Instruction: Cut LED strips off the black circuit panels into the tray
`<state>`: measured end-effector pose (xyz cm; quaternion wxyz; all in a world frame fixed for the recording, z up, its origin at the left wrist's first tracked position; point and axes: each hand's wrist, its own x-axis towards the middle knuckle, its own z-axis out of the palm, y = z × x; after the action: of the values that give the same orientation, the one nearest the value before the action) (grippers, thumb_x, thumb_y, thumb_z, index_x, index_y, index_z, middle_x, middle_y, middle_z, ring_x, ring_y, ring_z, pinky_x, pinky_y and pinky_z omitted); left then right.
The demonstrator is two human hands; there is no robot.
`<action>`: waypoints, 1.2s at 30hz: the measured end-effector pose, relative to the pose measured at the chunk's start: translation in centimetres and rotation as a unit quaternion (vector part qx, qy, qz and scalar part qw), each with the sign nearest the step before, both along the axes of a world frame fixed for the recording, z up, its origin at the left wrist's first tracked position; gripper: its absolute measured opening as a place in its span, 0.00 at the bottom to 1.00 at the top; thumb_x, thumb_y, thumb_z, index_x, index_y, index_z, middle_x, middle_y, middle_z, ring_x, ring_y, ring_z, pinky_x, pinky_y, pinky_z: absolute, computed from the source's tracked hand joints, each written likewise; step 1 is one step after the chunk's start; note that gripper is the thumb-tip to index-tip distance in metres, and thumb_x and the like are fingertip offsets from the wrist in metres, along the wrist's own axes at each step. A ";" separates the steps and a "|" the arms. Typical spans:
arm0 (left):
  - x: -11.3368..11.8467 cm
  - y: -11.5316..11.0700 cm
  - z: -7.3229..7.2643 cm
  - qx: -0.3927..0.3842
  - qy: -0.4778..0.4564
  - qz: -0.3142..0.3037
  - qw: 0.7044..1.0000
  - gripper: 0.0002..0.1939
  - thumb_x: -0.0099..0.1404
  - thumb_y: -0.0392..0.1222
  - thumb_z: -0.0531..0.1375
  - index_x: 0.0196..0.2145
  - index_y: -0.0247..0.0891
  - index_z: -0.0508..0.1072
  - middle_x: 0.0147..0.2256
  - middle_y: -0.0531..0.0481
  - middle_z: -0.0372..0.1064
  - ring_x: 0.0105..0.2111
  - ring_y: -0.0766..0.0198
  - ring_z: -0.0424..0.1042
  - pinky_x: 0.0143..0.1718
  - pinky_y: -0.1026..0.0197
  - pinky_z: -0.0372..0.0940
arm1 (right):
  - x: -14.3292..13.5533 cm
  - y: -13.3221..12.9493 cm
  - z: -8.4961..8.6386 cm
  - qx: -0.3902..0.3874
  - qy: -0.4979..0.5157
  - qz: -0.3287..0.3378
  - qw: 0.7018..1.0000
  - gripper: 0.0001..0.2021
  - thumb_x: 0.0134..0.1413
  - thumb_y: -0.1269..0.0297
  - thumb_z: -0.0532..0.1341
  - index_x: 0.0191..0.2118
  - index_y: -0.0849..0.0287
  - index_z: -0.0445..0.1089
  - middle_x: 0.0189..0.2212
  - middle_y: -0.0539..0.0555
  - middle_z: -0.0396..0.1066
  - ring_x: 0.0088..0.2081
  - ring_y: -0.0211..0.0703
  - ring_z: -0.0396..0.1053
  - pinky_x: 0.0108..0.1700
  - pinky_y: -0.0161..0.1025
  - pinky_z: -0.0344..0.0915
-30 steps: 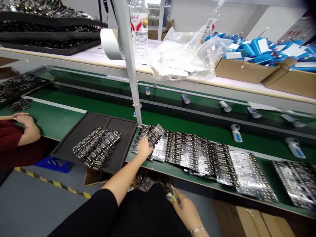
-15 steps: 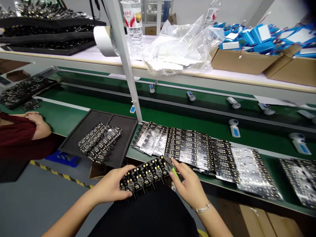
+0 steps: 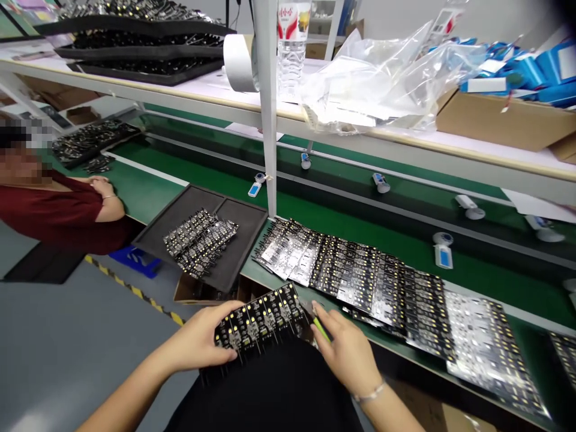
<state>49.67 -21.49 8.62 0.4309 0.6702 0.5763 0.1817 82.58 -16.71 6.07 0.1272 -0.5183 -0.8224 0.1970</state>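
Observation:
My left hand point(image 3: 209, 335) grips the left end of a black circuit board panel point(image 3: 263, 321), thumb in front and fingers behind it. The panel is tilted above my lap, with rows of pale square parts and thin wire leads sticking out of its lower edge. My right hand point(image 3: 344, 342) is closed round cutting pliers point(image 3: 320, 327) with green handles. Their jaws are at the panel's right end; whether they touch it I cannot tell. More circuit board panels point(image 3: 355, 276) overlap in a long row on the bench beyond my hands.
A black tray point(image 3: 238, 207) with several circuit boards point(image 3: 202, 240) stands left of the white post point(image 3: 269, 120). A co-worker in a dark red top point(image 3: 67, 210) sits at the left. Overhead, the shelf point(image 3: 252, 103) holds a bottle point(image 3: 291, 60), plastic bags point(image 3: 360, 90) and a cardboard box point(image 3: 499, 120).
The view has swung to the left, bringing more of the co-worker into sight. The pliers have shifted slightly at the panel's right end. Both hands keep their holds.

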 end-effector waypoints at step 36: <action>7.4 1.2 -4.2 -0.115 -0.384 0.178 0.899 0.25 0.68 0.58 0.49 0.27 0.38 0.74 0.22 0.50 0.72 0.27 0.61 0.70 0.37 0.58 0.65 | -5.8 0.8 1.7 -0.064 0.307 -0.092 0.945 0.24 0.61 0.56 0.55 0.61 0.57 0.61 0.54 0.60 0.68 0.54 0.50 0.67 0.54 0.44 0.67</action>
<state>57.11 -20.27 4.45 0.6535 0.3805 0.4928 0.4305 76.76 -15.90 7.76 0.3570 -0.5130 -0.6783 0.3865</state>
